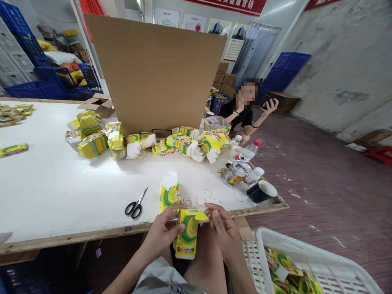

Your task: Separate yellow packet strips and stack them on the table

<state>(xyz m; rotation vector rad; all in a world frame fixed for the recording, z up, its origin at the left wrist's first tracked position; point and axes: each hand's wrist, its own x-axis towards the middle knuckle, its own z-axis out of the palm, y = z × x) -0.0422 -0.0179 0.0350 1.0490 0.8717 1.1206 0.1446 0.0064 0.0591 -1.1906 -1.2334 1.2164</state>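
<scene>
Left hand (162,233) clasps yellow carton (187,239), right hand (226,230) pinches its top; scissors (135,205), second carton (169,195) just beyond.

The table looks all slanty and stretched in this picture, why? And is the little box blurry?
Head view: the wide lens stretches and slants the table toward the corners. The yellow box, held by the left hand and right hand, looks sharp and evenly lit.
</scene>
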